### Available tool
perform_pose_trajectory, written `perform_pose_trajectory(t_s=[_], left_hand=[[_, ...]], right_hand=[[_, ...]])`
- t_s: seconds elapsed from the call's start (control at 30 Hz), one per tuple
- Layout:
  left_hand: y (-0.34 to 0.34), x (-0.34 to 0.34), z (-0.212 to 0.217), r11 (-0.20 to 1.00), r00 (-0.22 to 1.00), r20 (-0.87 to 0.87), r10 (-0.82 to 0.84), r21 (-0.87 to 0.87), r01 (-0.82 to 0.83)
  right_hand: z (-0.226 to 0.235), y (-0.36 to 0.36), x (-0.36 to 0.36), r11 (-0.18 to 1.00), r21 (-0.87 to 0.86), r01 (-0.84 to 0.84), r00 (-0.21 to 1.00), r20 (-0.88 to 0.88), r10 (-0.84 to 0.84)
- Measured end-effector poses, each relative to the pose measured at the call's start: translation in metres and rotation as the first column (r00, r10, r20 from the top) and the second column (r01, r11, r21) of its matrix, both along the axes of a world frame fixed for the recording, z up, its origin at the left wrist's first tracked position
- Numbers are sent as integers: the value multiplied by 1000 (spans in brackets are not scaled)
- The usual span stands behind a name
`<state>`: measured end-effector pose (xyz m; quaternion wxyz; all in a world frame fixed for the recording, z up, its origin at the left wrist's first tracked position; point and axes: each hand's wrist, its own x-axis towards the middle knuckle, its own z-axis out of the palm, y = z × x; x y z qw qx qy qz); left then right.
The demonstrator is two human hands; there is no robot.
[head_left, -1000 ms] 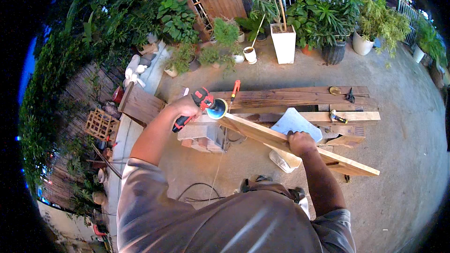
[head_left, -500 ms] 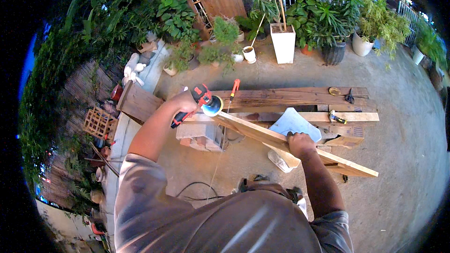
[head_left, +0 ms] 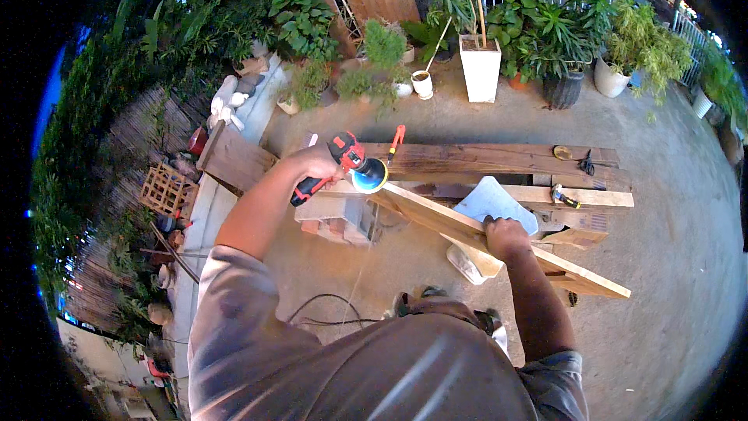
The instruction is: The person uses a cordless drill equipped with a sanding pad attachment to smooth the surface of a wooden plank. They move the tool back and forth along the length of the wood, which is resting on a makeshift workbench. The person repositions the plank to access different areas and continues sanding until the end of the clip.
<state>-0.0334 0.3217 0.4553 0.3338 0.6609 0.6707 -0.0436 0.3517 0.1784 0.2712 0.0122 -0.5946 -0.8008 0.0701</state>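
Note:
My left hand (head_left: 318, 162) is closed round the handle of a red and black cordless drill (head_left: 347, 151). A round sanding disc (head_left: 369, 178) on its front sits at the upper left end of a pale wooden board (head_left: 436, 214), seemingly touching its edge. The board slants down to the right across my front, with more pale pieces joined beneath it. My right hand (head_left: 506, 238) grips this board near its middle, fingers curled over the far edge. Just behind the board, beside my right hand, is a light blue plastic stool (head_left: 492, 201).
Long brown planks (head_left: 467, 160) lie beyond the board, with an orange-handled tool (head_left: 398, 139) at their left part. A hammer-like tool (head_left: 565, 196) rests on a pale beam (head_left: 604, 198). Stacked blocks (head_left: 336, 220) stand below. A black cable (head_left: 327, 300) loops on the floor. Potted plants line the back.
The drill and its disc have shifted slightly right along with my left hand. My right hand keeps its hold on the board. The whole view has turned a little.

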Motion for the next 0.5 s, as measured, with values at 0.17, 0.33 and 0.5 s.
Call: perform_pose_trajectory(t_s=[0.17,0.33,0.5], left_hand=[[15,-11,13,999,983,-183,6,36,0],[2,-7,15,995,979,-200,-32,90,51],[-12,2,8,998,995,81,-51,-26,53]], right_hand=[[-4,2,1,1000,2,21,1000,-20,-21],[16,-2,-4,997,-69,30,999,-10,-31],[13,0,-1,996,-94,8,999,36,-5]])
